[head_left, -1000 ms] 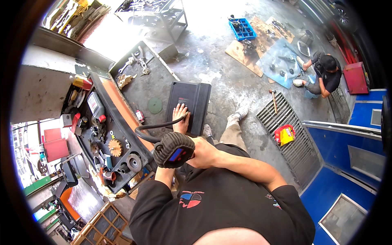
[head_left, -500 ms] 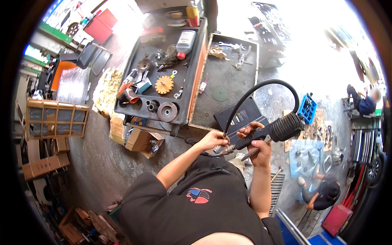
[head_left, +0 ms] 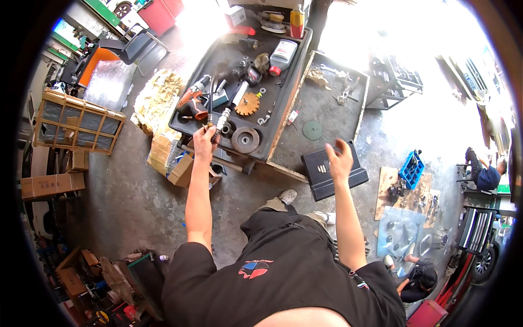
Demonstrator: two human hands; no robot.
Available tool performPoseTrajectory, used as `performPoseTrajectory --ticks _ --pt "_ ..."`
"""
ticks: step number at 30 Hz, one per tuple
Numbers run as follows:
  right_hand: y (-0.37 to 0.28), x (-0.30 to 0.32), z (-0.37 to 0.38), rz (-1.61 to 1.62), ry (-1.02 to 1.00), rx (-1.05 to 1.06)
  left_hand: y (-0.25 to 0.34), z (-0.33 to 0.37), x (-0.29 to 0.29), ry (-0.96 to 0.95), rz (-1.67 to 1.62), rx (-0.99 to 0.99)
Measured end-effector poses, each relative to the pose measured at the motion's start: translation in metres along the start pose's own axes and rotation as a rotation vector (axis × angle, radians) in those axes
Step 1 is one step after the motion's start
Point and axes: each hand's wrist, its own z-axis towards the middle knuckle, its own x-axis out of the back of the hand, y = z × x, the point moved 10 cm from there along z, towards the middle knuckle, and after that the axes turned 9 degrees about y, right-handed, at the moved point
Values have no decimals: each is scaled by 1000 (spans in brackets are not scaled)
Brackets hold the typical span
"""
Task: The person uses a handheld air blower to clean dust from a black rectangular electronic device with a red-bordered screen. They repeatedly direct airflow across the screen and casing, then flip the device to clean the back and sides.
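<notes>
My left hand (head_left: 205, 144) is closed at the near edge of the black tool cart (head_left: 262, 154), gripping a thin black hose (head_left: 211, 98) that stands up from the fingers. Beside it a silver metal fitting (head_left: 223, 117) slants up over the cart; whether the two are joined I cannot make out. My right hand (head_left: 340, 159) is empty, its fingers apart, over a flat black case (head_left: 321, 182) that overhangs the grey tray. Near my left hand lie an orange-and-black power tool (head_left: 193, 103), a grey grinding disc (head_left: 245, 140) and an orange toothed disc (head_left: 248, 104).
A grey bottle with a red cap (head_left: 283, 56) lies farther back on the cart. The grey tray (head_left: 297, 144) adjoins it, holding a green disc (head_left: 312, 129). Cardboard boxes (head_left: 181, 170) stand below the cart. Right are a blue crate (head_left: 412, 169) and a crouching person (head_left: 419, 280).
My hands have moved apart. The left went left to the cart with the hose; the right let go of the big black ribbed tool and opened. My view has shifted.
</notes>
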Motion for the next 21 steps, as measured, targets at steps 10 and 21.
performPoseTrajectory --ticks 10,21 --pt "245 86 -77 393 266 -864 7 42 33 292 819 -334" --pt "177 101 -29 534 450 -507 69 -132 -160 -32 625 -977"
